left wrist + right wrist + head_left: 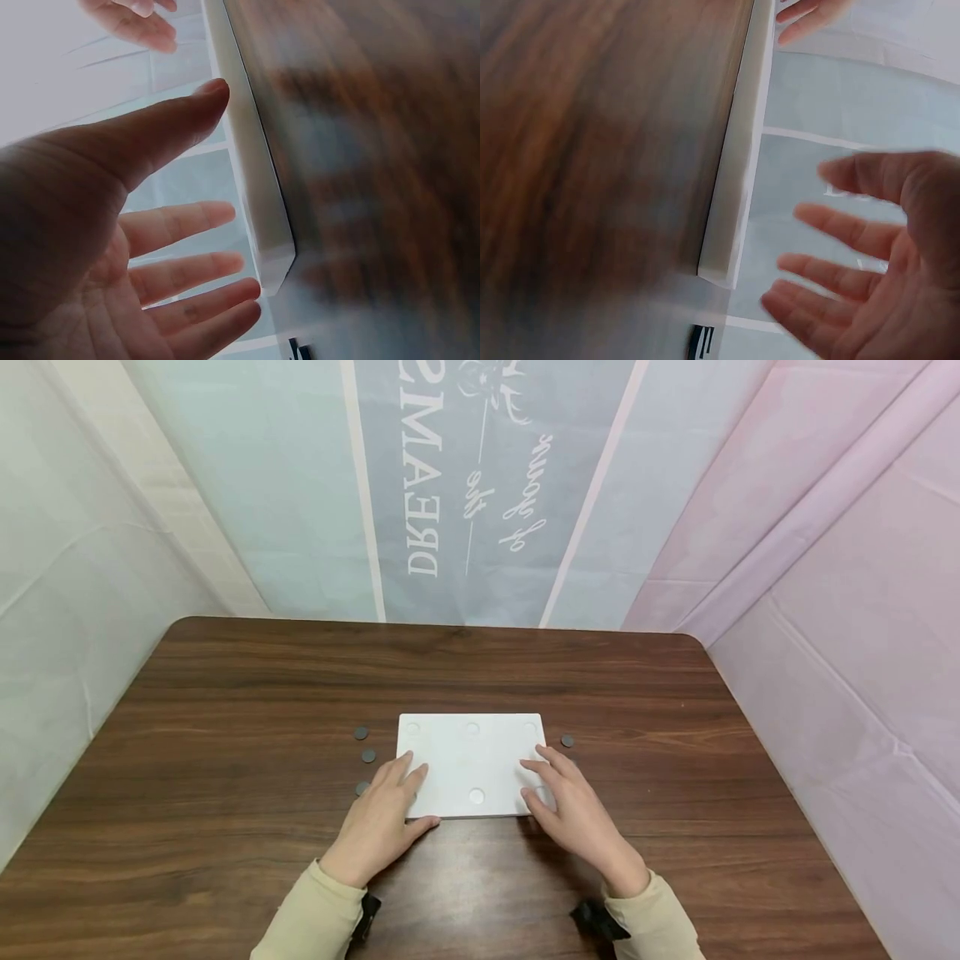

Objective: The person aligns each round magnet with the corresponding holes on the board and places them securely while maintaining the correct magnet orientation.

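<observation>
A backdrop is showing mirrored “DREAMS” behind a wooden table, where a white board is lying between dark discs — the left hand and right hand are holding fingers spread over its ends, partly blocking the view.

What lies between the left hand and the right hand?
The middle of the white board, with one fully visible round recess by its near edge, as the head view shows.
</observation>
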Tool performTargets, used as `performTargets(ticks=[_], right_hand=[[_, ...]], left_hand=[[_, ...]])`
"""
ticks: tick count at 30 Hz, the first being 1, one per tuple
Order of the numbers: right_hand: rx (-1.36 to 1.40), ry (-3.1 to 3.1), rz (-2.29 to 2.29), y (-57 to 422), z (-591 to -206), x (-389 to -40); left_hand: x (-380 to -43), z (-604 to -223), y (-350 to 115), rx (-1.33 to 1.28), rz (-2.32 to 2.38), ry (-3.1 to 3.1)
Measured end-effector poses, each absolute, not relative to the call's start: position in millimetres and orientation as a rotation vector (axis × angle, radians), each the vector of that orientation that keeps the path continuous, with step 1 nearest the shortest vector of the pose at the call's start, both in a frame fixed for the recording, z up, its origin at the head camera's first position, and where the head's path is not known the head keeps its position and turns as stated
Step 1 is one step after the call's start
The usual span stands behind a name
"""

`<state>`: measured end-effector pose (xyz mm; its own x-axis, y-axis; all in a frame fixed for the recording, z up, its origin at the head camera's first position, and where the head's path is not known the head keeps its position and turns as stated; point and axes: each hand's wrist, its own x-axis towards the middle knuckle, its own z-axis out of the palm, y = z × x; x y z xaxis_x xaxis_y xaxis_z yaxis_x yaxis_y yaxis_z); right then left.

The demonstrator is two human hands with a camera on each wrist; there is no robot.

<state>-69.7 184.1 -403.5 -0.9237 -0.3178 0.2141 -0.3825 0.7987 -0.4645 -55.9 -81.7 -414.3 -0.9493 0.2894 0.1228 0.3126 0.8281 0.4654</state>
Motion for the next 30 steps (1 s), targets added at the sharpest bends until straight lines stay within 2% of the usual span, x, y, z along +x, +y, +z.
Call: performTargets(ticks=[8, 30], right_hand=[[0.332, -2.926, 0.775, 188, -401, -71], [0.202, -3.008, 0.762, 204, -403, -81]], left_hand=[[-56, -414, -81, -0.460, -0.799, -2.970], [-58, -413, -78, -0.412, -0.763, -3.004]])
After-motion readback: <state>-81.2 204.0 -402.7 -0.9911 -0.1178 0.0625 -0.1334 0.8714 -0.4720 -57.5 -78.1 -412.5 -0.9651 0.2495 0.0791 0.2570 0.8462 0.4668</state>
